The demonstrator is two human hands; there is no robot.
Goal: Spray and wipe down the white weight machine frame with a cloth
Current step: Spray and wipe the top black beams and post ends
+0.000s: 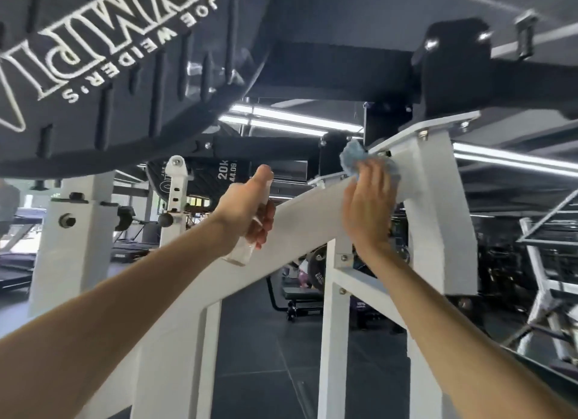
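Gym interior: dark tiled floor [266, 356], treadmill [15, 262] at far left. Large black weight plate [125, 74] sat overhead, its lettering upside down. White frame [300, 218] sloped up from lower left to a bolted bracket [438, 128]. Left hand [247, 206] gripped a clear spray bottle [240, 253] just in front of the beam. Right hand [367, 206], motion-blurred, lay flat with fingers extended, pressing a blue cloth [353, 156] against the frame just below the bracket.
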